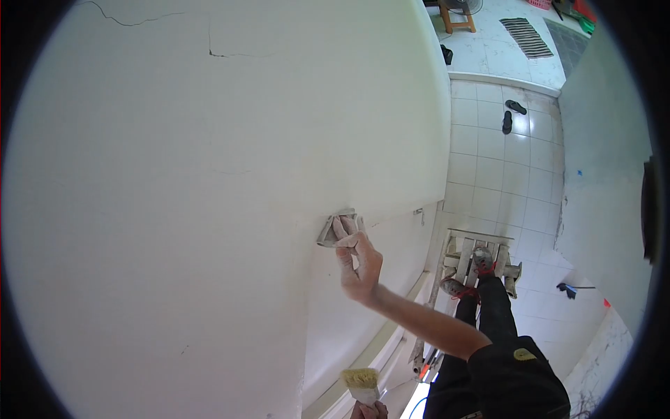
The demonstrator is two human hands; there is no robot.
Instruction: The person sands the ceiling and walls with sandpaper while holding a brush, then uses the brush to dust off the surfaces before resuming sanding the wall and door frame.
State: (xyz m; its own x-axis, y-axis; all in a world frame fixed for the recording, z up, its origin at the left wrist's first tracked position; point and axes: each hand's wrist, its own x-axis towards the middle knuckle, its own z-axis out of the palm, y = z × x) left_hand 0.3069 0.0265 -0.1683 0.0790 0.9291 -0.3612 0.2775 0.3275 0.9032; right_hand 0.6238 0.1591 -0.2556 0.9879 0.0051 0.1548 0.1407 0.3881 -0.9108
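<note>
Cracked white wall (174, 174); tiled floor (502, 167) below with a pair of sandals (511, 115), striped mat (527, 36), wooden stool (457, 15), and ladder (464, 255).

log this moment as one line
right hand: presses folded sandpaper to white wall | left hand: holds brush low | stance: on ladder
</note>
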